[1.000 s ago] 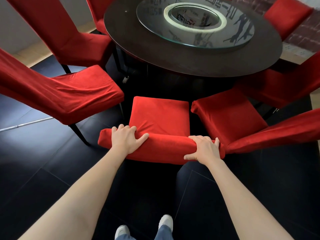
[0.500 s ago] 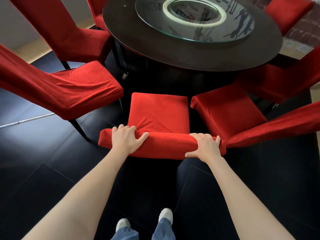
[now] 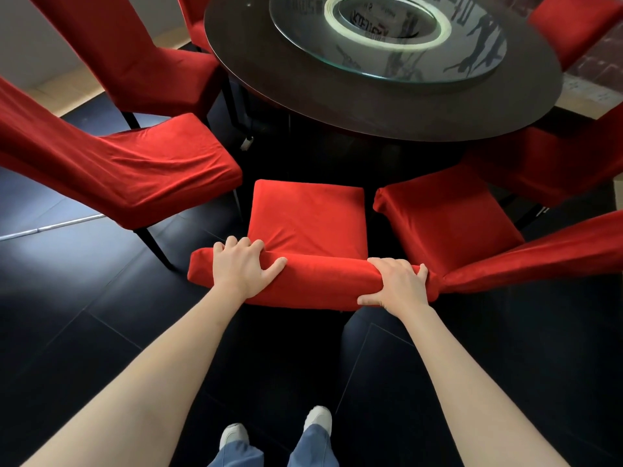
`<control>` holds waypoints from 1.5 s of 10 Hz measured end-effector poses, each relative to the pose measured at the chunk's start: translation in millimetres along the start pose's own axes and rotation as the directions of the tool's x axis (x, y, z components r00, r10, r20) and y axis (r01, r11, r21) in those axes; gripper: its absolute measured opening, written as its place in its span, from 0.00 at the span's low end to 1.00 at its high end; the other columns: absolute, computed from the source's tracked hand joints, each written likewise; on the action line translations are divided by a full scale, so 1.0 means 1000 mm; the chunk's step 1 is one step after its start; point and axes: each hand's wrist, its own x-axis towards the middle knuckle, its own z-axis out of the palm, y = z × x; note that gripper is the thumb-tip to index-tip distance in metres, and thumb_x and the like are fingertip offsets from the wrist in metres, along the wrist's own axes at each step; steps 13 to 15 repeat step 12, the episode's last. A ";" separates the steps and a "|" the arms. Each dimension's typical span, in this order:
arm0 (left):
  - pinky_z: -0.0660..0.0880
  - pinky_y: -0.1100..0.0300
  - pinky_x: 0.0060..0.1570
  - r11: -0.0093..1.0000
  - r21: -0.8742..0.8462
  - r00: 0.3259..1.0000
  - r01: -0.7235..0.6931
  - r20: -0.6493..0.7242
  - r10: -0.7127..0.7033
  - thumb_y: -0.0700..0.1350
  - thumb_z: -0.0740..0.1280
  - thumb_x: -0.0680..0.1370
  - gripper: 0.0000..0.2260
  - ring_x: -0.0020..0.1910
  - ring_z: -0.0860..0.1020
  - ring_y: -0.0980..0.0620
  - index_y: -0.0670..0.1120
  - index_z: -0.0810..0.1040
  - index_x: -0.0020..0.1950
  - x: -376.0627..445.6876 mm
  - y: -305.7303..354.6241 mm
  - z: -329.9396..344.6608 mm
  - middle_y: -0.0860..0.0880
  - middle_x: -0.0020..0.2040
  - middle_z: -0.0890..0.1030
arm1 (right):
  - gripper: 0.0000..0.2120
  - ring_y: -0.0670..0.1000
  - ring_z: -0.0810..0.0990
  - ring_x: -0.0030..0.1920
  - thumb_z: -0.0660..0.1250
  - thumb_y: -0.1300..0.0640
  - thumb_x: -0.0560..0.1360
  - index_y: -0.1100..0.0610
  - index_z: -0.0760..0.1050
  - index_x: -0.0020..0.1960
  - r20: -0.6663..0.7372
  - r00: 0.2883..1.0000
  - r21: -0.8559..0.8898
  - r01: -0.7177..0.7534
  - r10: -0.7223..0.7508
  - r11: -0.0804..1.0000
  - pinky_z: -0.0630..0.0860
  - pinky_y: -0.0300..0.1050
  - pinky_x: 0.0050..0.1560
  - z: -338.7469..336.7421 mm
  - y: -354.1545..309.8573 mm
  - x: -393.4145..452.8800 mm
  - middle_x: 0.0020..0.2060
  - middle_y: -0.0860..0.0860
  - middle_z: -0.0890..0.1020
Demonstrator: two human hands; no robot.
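Now, chair (image 3: 308, 217): parked facing the table (image 3: 371, 109), squeezed between the left neighbour (image 3: 151, 170) and right neighbour (image 3: 445, 220).
Left hand (image 3: 241, 267): fingers curled over the backrest (image 3: 320, 281) top, thumb spread.
Right hand (image 3: 399, 284): clamped on the backrest's right end.
Push: likely straight in, both hands even, so 2 neighbours stay unclipped.

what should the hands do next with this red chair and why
Probably push the red fabric-covered chair straight toward the round dark table: both the left hand and right hand grip its backrest, and its seat sits short of the table's edge.
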 end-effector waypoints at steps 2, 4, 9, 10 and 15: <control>0.67 0.49 0.51 1.000 0.003 1.000 0.010 -0.014 -0.010 0.71 0.43 0.71 0.35 0.50 0.74 0.44 0.50 0.78 0.55 0.004 0.002 -0.002 0.48 0.49 0.80 | 0.42 0.51 0.66 0.69 0.72 0.32 0.63 0.44 0.64 0.71 0.026 1.000 -0.007 -0.009 0.009 1.000 0.51 0.68 0.70 -0.003 0.001 0.005 0.66 0.45 0.72; 0.67 0.49 0.52 1.000 -0.008 1.000 0.018 -0.013 -0.018 0.72 0.43 0.71 0.36 0.51 0.74 0.44 0.50 0.78 0.55 0.006 0.001 -0.001 0.48 0.49 0.80 | 0.41 0.52 0.66 0.69 0.72 0.32 0.63 0.44 0.64 0.71 0.027 1.000 -0.014 -0.014 0.015 1.000 0.52 0.68 0.70 -0.004 -0.001 0.006 0.66 0.46 0.72; 0.56 0.42 0.68 0.979 -0.166 0.993 0.119 0.001 -0.121 0.70 0.53 0.73 0.33 0.71 0.65 0.45 0.52 0.67 0.72 -0.027 0.028 -0.008 0.47 0.70 0.72 | 0.49 0.57 0.50 0.77 0.65 0.29 0.68 0.49 0.47 0.79 0.035 0.999 0.001 0.011 -0.011 1.000 0.40 0.68 0.71 -0.009 0.002 -0.010 0.76 0.50 0.61; 0.52 0.40 0.70 0.977 -0.171 0.992 0.126 0.022 -0.124 0.71 0.55 0.73 0.35 0.75 0.60 0.43 0.53 0.63 0.75 -0.034 0.032 -0.016 0.46 0.74 0.67 | 0.51 0.57 0.48 0.78 0.65 0.29 0.68 0.48 0.43 0.79 0.009 1.000 0.008 0.006 -0.006 1.000 0.39 0.68 0.71 -0.017 0.011 -0.015 0.77 0.50 0.59; 0.51 0.38 0.71 0.983 -0.164 0.996 0.084 -0.010 -0.087 0.71 0.56 0.74 0.36 0.75 0.60 0.43 0.53 0.60 0.76 -0.056 0.038 -0.048 0.45 0.74 0.66 | 0.47 0.57 0.48 0.78 0.65 0.32 0.71 0.48 0.43 0.79 -0.084 0.996 0.021 -0.012 0.014 1.000 0.42 0.69 0.71 -0.032 0.024 -0.048 0.77 0.50 0.57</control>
